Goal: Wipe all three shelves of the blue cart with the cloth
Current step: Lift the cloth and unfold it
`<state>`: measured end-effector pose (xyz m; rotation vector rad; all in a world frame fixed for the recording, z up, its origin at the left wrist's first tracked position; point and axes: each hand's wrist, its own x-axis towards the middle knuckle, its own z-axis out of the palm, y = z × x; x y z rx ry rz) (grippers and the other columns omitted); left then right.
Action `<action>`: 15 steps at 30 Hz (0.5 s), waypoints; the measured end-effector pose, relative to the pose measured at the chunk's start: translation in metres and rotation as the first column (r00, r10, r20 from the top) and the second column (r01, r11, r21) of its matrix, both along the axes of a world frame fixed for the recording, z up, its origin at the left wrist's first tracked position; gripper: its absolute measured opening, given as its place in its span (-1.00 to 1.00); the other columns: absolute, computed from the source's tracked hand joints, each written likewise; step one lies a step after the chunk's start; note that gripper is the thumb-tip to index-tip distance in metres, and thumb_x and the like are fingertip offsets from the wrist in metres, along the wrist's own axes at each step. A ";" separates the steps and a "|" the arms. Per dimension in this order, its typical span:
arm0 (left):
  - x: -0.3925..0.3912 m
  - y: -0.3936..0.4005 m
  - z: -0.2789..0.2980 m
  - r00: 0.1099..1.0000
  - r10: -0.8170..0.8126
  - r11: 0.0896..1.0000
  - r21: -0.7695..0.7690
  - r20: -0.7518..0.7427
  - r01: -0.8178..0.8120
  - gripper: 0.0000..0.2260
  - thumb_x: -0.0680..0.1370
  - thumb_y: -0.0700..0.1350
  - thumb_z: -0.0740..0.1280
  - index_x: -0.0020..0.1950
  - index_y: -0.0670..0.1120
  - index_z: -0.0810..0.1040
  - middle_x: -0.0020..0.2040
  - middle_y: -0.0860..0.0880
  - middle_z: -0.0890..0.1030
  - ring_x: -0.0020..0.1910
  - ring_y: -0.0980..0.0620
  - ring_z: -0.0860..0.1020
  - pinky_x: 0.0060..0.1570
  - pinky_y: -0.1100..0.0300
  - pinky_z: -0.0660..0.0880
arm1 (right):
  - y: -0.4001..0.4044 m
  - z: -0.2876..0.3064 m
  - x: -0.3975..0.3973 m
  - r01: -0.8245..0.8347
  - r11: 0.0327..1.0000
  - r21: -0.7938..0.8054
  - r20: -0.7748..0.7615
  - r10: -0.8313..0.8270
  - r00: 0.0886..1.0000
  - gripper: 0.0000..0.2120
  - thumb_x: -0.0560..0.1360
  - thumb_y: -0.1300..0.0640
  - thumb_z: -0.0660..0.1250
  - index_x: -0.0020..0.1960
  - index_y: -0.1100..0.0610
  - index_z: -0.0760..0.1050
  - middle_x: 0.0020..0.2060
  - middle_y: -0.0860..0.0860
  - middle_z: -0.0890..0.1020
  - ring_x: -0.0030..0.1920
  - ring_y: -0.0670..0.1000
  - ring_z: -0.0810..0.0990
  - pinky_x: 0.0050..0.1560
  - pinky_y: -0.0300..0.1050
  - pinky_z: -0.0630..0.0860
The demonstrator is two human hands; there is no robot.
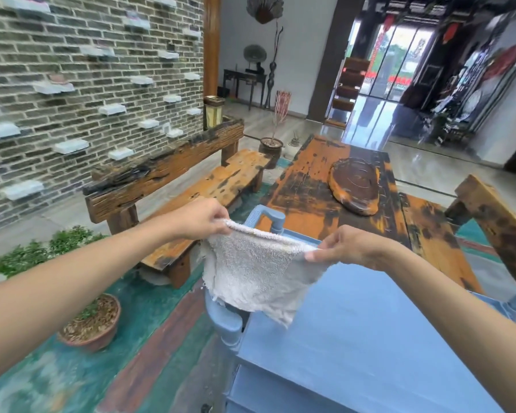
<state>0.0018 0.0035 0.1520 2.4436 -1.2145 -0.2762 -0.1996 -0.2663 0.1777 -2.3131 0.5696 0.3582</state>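
The left hand (201,217) pinches one top corner of the cloth (252,269) between thumb and fingertips, and the right hand (347,247) clamps the opposite corner the same way, thumb on the near side. Stretched between them, the pale terry cloth hangs in the air (its lower edge ragged) over the far-left corner of the blue cart (355,338), not touching the top shelf as far as the blur allows one to judge. A cart handle (267,217) shows at 12 o'clock from the cloth. The wooden table (310,186) lies beyond at 1 o'clock, the bench (209,183) at 11, a potted plant (90,320) at 8.
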 end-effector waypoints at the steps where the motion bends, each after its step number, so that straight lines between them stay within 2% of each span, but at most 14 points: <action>1: 0.008 -0.005 -0.001 1.000 -0.012 1.000 -0.011 0.026 0.012 -0.91 0.54 0.00 0.41 -0.14 0.04 0.66 -0.27 -0.03 0.66 -0.46 0.13 0.41 -0.42 0.21 0.37 | -0.003 -0.002 0.005 -0.013 0.998 -0.066 0.037 0.016 0.999 -0.75 0.32 -0.08 0.64 -0.33 0.04 0.66 -0.40 -0.09 0.53 -0.30 -0.08 0.45 -0.30 -0.21 0.29; 3: 0.018 -0.010 -0.002 0.996 -0.033 0.999 -0.003 0.083 0.033 -0.90 0.55 0.00 0.38 -0.12 0.02 0.63 -0.28 -0.01 0.64 -0.45 0.13 0.42 -0.41 0.26 0.37 | -0.006 -0.006 0.013 -0.019 0.983 -0.181 0.113 0.040 0.993 -0.81 0.40 0.10 0.59 -0.35 0.00 0.66 -0.40 -0.06 0.54 -0.28 -0.04 0.44 -0.34 -0.17 0.31; 5: 0.032 -0.018 0.002 0.990 -0.051 0.999 0.005 0.133 0.051 -0.91 0.56 -0.02 0.39 -0.09 0.00 0.65 -0.29 0.02 0.64 -0.44 0.13 0.43 -0.41 0.26 0.37 | -0.010 -0.007 0.026 0.006 0.959 -0.283 0.161 0.041 0.986 -0.84 0.51 0.13 0.48 -0.25 0.00 0.66 -0.40 0.01 0.55 -0.32 0.00 0.44 -0.37 -0.14 0.32; 8: 0.053 -0.029 0.012 0.986 -0.055 0.998 -0.010 0.157 0.057 -0.93 0.55 -0.10 0.41 -0.04 -0.03 0.69 -0.31 0.10 0.63 -0.47 0.20 0.43 -0.44 0.35 0.35 | -0.022 -0.010 0.046 0.044 0.928 -0.369 0.217 0.040 0.975 -0.80 0.59 0.18 0.31 -0.12 0.00 0.65 -0.34 0.05 0.71 -0.27 0.03 0.64 -0.20 -0.08 0.57; 10: 0.068 -0.040 0.017 0.984 -0.040 0.998 -0.036 0.176 0.047 -0.89 0.56 -0.22 0.38 -0.01 -0.09 0.70 -0.32 0.15 0.60 -0.48 0.23 0.45 -0.44 0.37 0.37 | -0.031 -0.012 0.061 0.072 0.929 -0.362 0.269 0.031 0.963 -0.75 0.59 0.26 0.21 -0.14 0.11 0.62 -0.41 0.03 0.71 -0.28 -0.02 0.70 -0.10 0.01 0.67; 12: 0.085 -0.051 0.024 0.975 -0.010 0.998 -0.061 0.222 0.024 -0.82 0.56 -0.32 0.33 0.05 -0.18 0.70 -0.22 0.09 0.68 -0.43 0.17 0.54 -0.40 0.35 0.40 | -0.042 -0.013 0.081 0.098 0.916 -0.389 0.340 0.044 0.940 -0.70 0.55 0.32 0.15 -0.23 0.12 0.57 -0.40 0.05 0.71 -0.26 0.02 0.71 -0.08 0.05 0.67; 15: 0.113 -0.068 0.033 0.949 0.019 0.992 -0.127 0.314 0.022 -0.74 0.53 -0.39 0.30 0.13 -0.21 0.69 -0.13 -0.01 0.72 -0.44 0.32 0.56 -0.49 0.46 0.37 | -0.062 -0.015 0.116 0.144 0.872 -0.468 0.433 0.084 0.897 -0.71 0.52 0.32 0.17 -0.19 0.11 0.62 -0.33 0.13 0.68 -0.23 0.20 0.63 -0.14 0.06 0.62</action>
